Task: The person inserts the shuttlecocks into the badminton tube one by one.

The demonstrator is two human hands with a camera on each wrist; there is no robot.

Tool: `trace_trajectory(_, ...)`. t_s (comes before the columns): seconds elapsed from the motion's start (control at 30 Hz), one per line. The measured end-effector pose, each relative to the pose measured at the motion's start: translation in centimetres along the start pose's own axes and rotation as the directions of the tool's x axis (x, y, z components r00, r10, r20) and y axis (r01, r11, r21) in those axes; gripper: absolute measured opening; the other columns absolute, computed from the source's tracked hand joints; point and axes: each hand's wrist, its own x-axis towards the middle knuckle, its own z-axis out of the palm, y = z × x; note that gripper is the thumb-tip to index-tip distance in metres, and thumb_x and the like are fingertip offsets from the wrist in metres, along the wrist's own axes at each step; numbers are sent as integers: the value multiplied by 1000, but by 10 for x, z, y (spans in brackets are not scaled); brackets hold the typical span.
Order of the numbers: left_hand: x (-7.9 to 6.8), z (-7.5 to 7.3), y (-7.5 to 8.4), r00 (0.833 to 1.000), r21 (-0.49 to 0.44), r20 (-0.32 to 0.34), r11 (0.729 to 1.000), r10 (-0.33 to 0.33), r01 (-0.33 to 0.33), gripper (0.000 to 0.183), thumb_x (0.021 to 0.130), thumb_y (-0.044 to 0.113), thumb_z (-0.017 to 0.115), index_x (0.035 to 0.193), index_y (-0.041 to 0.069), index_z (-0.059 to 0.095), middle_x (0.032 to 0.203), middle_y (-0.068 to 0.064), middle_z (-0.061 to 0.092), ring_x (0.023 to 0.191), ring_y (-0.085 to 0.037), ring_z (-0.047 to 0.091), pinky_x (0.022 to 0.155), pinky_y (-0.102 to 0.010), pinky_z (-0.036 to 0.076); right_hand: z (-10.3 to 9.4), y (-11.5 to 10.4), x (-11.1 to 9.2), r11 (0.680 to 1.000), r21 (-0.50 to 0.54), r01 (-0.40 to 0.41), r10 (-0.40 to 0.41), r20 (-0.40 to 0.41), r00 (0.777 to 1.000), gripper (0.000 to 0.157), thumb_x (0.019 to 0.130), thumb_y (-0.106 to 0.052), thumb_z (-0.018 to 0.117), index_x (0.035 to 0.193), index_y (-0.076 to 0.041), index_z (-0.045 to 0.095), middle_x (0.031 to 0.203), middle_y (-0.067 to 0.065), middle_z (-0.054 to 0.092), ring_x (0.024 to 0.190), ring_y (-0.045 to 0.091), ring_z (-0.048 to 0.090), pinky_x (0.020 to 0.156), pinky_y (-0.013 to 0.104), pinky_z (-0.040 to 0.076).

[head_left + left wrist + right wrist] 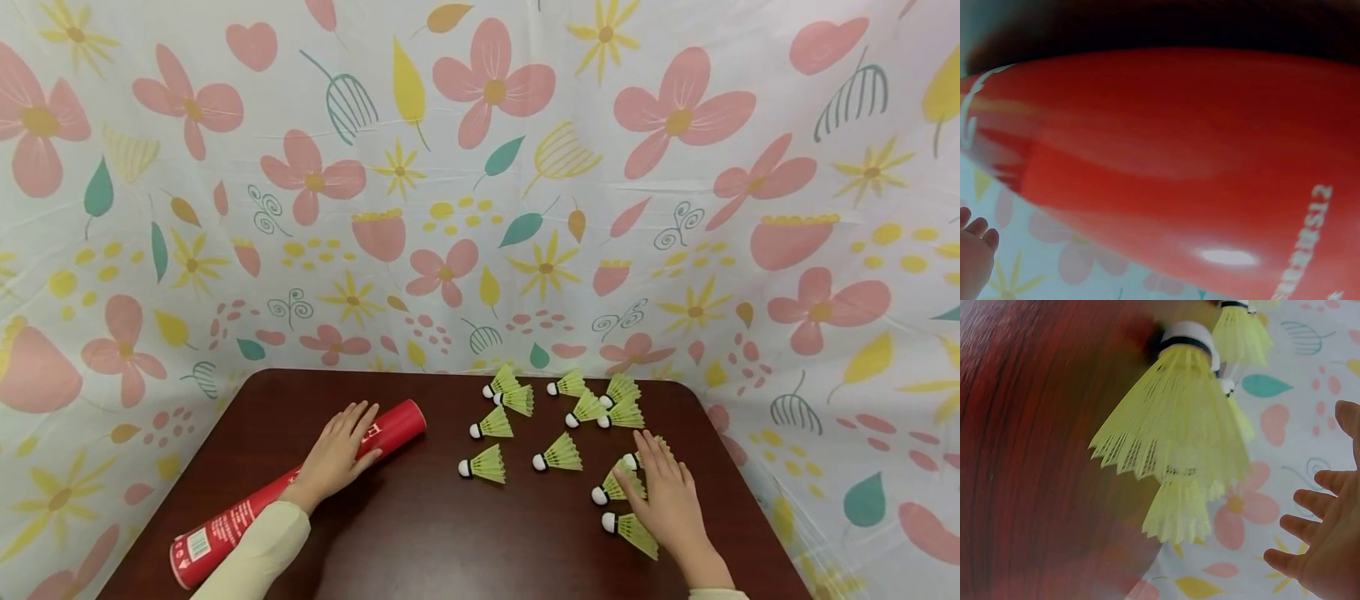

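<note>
A red shuttlecock tube (246,515) lies slantwise on the left of the table, and it fills most of the left wrist view (1166,144). My left hand (333,454) lies across its upper half, fingers extended and thumb along the near side. On the right, my right hand (670,493) hovers at a cluster of yellow shuttlecocks with its fingers spread. One shuttlecock (630,533) sits beside the palm, another (621,486) by the thumb, and a third (633,460) is partly covered by the fingers. The right wrist view shows a large shuttlecock (1175,419) left of the straight fingers.
Several more shuttlecocks lie on the dark brown table (420,542), including one (483,465) near the middle, one (558,454) to its right and a group (618,400) toward the back right. A flower-print cloth (465,208) hangs behind and around the table.
</note>
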Motion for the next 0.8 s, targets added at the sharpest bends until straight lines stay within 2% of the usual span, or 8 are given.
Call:
trace_trajectory(0.17,-5,5,-11,998,5,55,1000,-17,17,77,88,38,69,149,7,33,145,-21,40,136,-39,35,108,-55,31,2,10,3,1000,18,-21,21,35,999,70,96,-41,56,148,-1,31,148,27,32,134,48,28,98,71,22)
trace_trajectory(0.4,-7,11,-20,997,-9,74,1000,4,-3,77,88,39,69,148,8,33,144,-20,42,132,-41,39,105,-56,35,6,23,1,996,45,-75,69,122,990,67,98,-43,51,144,4,36,142,32,38,129,53,32,96,73,24)
trace_trajectory(0.53,-7,13,-23,994,-25,104,1000,17,-15,77,88,40,68,149,8,33,145,-18,42,133,-40,39,105,-55,35,7,29,1,994,72,-87,72,180,981,66,99,-42,50,139,9,41,136,36,43,122,55,40,92,71,33)
trace_trajectory(0.67,-8,15,-25,992,-48,125,999,19,-13,77,88,40,68,149,8,34,145,-17,42,133,-39,40,105,-55,35,10,34,2,988,103,-119,88,266,960,66,98,-45,50,135,10,46,133,36,45,119,54,45,89,66,40)
trace_trajectory(0.8,-11,16,-23,991,-73,130,997,32,-23,77,87,38,69,149,7,34,145,-17,43,132,-38,41,104,-54,37,13,38,3,980,139,-140,95,290,952,56,98,-40,54,129,6,55,128,32,53,114,48,52,86,59,46)
